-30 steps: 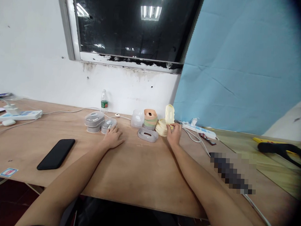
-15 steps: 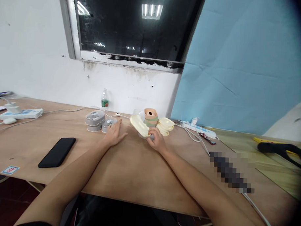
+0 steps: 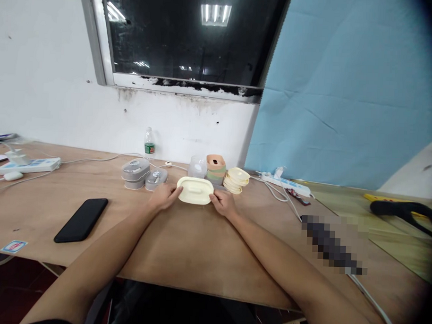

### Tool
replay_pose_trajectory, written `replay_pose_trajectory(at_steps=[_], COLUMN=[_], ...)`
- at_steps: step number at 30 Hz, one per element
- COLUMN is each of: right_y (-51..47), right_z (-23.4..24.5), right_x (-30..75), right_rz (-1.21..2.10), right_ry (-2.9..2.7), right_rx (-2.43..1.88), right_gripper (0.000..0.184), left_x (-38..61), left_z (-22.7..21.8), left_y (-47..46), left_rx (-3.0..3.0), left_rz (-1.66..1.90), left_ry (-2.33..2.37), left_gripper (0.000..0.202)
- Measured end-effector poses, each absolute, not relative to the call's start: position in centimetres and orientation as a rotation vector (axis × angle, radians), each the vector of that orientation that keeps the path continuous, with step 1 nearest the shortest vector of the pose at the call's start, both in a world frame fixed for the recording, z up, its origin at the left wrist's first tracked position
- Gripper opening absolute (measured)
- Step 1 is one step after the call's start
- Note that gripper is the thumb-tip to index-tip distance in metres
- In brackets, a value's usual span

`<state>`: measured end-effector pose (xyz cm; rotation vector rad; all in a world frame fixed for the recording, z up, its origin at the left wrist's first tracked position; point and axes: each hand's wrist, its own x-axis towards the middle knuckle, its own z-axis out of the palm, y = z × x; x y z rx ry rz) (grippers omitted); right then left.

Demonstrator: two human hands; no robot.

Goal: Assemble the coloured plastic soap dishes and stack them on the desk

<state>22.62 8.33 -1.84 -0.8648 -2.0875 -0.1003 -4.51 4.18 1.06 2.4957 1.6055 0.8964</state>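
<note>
Cream oval piece (image 3: 195, 190), rimmed, raised bar across its middle; lid or shallow tray, cannot tell which. Position: over the middle of the worktop (image 3: 198, 251), broad face toward the wearer, long axis crosswise. Clearance beneath it not readable.

Left hand (image 3: 164, 196) at its 9 o'clock end, right hand (image 3: 224, 202) at its 3 o'clock end. Fingers of both pinch the rim — thumbs visible at the edges, other fingertips mostly hidden.

Bearings from the piece, 12 toward the wall:
- 12: clear plastic container (image 3: 197, 166).
- 1: peach-and-green stack (image 3: 216, 167); a grey tray (image 3: 220, 186) partly hidden just in front of it.
- 2: stack of cream pieces (image 3: 235, 180), uneven, near the right hand.
- 10: low grey box (image 3: 156, 179) near the left hand; taller grey stack (image 3: 135, 173) just beyond.
- 11: green-labelled bottle (image 3: 149, 144), upright by the wall.
- 8: black phone (image 3: 81, 220), flat — well apart.
</note>
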Motion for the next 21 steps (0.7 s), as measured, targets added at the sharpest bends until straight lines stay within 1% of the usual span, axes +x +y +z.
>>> replay_pose_trajectory(at_steps=[3,6,9,13,17,21], right_y=[9.0,9.5,9.7,10.0,11.2,13.0], right_z=[-1.9,-1.9,-1.8,-1.3,0.1,1.4], right_x=[22.9,23.2,23.5,23.4,22.1,19.8], right_rz=[-0.146,-0.167,-0.149,-0.151,-0.181,-0.165], right_ry=[-2.017,-1.940,-1.910,-1.935,-1.968,-2.058], right_rx=[-0.986,-1.133,-1.223,-1.226,-1.234,-1.350], right_gripper=[0.044,0.042,0.033,0.023,0.023,0.028], left_x=[-4.5,-4.6,-4.8,-5.0,-4.9,-4.8], left_z=[0.3,-0.2,-0.2,-0.1,-0.3,-0.3], left_y=[4.5,4.8,4.9,5.0,5.1,5.1], left_rx=[2.509,2.502,2.491,2.489,2.446,2.420], left_rz=[0.617,0.443,0.431,0.434,0.401,0.399], left_ry=[1.640,1.647,1.618,1.564,1.522,1.515], left_gripper=[0.055,0.050,0.046,0.041,0.041,0.051])
